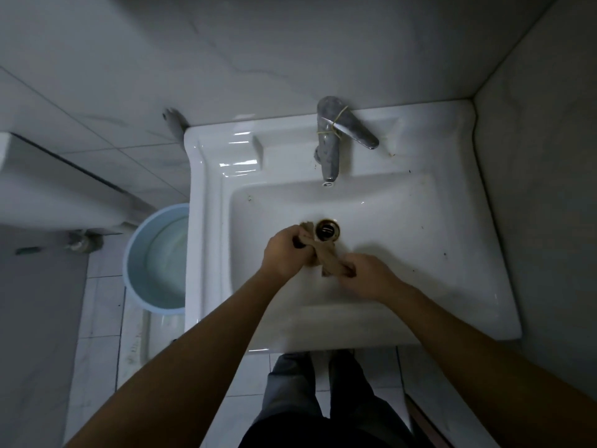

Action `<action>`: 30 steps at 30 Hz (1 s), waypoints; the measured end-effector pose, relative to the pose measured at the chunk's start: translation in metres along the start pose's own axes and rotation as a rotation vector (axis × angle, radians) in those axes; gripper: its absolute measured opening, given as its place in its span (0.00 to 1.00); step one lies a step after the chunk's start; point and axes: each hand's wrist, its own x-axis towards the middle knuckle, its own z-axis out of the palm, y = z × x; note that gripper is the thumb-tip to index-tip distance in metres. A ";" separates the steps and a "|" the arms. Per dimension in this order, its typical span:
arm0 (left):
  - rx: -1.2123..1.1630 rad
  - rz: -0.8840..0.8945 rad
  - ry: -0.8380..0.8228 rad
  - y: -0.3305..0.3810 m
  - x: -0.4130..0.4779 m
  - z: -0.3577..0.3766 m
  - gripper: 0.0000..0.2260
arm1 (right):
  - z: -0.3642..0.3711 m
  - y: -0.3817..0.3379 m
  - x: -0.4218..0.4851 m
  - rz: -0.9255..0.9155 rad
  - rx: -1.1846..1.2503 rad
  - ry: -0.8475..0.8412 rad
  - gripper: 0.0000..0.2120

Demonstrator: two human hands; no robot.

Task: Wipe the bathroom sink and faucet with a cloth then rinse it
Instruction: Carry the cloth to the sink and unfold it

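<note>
Head view, cloth [330,258]: is stretching like a twisted rope between both hands, low in the sink [206,253], just beside the drain [327,230].
Left hand [284,250]: is gripping the far end, nearer the drain.
Right hand [368,276]: is gripping the near end.
Long line: is running far-left to near-right.
Faucet [329,147]: is standing well behind the hands.

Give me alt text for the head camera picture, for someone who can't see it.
Seen from above, a person's left hand and right hand grip the ends of a twisted brown cloth over a white sink, beside its drain. No water runs from the faucet behind, and a blue bucket of water stands on the floor to the left.
</note>
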 end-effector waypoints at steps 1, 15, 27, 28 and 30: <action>0.007 -0.002 0.009 -0.003 -0.004 -0.004 0.05 | 0.003 0.003 -0.002 -0.010 -0.053 -0.009 0.09; -0.039 0.007 0.069 -0.035 -0.053 -0.031 0.05 | -0.007 0.011 -0.036 0.026 -0.167 0.215 0.04; -0.226 0.028 0.109 0.009 -0.056 -0.064 0.11 | -0.062 -0.014 -0.059 0.015 0.049 0.493 0.16; -0.216 0.030 0.118 0.009 -0.056 -0.062 0.12 | -0.061 -0.012 -0.060 0.020 0.043 0.490 0.17; -0.196 0.016 0.119 0.003 -0.056 -0.056 0.13 | -0.055 -0.004 -0.061 0.052 0.019 0.451 0.18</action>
